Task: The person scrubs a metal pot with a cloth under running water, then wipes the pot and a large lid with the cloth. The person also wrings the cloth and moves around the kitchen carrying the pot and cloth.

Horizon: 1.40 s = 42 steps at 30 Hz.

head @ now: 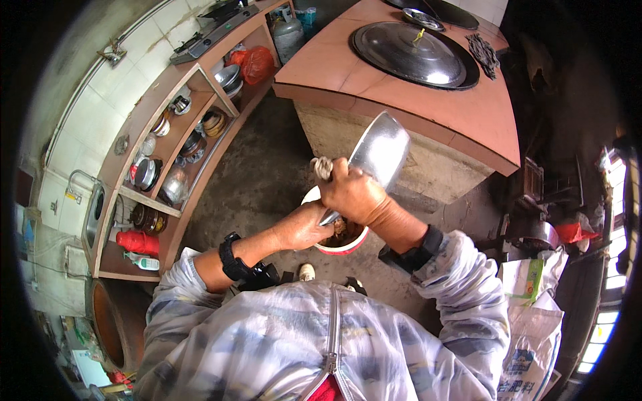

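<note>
A shiny metal basin (pixel 383 150) is tipped steeply on its side above a round white bucket (pixel 360 239) with a red band near its rim. Dark and brownish scraps (pixel 343 230) lie inside the bucket. My left hand (pixel 303 225) grips the basin's near rim. My right hand (pixel 353 193) is closed in a fist against the basin, around a greyish-brown bundle (pixel 322 167), perhaps a rag or scrubber. The basin's inside faces away from view, and my wrists hide part of the bucket.
A tiled stove block (pixel 326 65) stands ahead, bearing a large wok lid (pixel 411 55). Open shelves (pixel 200 100) with bowls and pots run along the left, near a gas cylinder (pixel 288 40). White woven sacks (pixel 531 331) stand at my right.
</note>
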Available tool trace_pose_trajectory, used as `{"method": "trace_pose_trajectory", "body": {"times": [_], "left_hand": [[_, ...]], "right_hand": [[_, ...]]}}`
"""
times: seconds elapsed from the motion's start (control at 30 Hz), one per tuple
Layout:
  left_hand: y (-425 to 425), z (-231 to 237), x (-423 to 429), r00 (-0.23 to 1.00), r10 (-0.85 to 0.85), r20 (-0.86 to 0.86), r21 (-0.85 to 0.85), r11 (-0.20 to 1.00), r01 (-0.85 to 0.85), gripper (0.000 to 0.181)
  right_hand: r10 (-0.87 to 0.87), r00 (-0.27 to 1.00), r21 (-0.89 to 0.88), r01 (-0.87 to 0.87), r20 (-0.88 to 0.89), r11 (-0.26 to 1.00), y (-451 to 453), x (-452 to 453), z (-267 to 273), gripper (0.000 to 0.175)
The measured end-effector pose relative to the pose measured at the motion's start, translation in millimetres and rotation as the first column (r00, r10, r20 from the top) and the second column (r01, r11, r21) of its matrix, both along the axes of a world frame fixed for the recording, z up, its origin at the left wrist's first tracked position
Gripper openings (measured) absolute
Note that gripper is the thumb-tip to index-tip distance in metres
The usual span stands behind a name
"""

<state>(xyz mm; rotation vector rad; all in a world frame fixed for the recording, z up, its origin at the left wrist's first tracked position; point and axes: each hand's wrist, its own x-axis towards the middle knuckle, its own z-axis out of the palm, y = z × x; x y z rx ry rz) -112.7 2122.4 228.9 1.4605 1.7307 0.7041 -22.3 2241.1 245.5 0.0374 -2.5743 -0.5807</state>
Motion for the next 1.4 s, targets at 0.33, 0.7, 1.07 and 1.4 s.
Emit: {"method": "trace_pose_trajectory", "body": {"times": [0.33, 0.7, 1.07, 1.4], "left_hand": [[-6, 56, -13, 0.969, -0.073, -0.234, -0.027, 0.997, 0.068, 0.02], [-30, 85, -20, 0.972, -0.147, -0.184, -0.125, 0.984, 0.125, 0.021], [-59, 101, -21, 0.997, -0.022, 0.07, -0.161, 0.986, 0.033, 0.028], [-53, 95, -9, 0.861, 0.177, 0.477, -0.086, 0.984, -0.154, 0.04]], "right_hand": [[-0.159, 0.949, -0.429, 0.267, 0.272, 0.863, 88, 3, 72, 0.015], [0.131, 0.979, -0.851, 0.066, 0.156, 0.521, 152, 9, 34, 0.015], [0.012, 0.974, -0.938, -0.221, -0.226, 0.267, 153, 25, -27, 0.015], [-0.153, 0.931, -0.74, -0.356, -0.331, -0.571, 130, 27, -53, 0.028]]}}
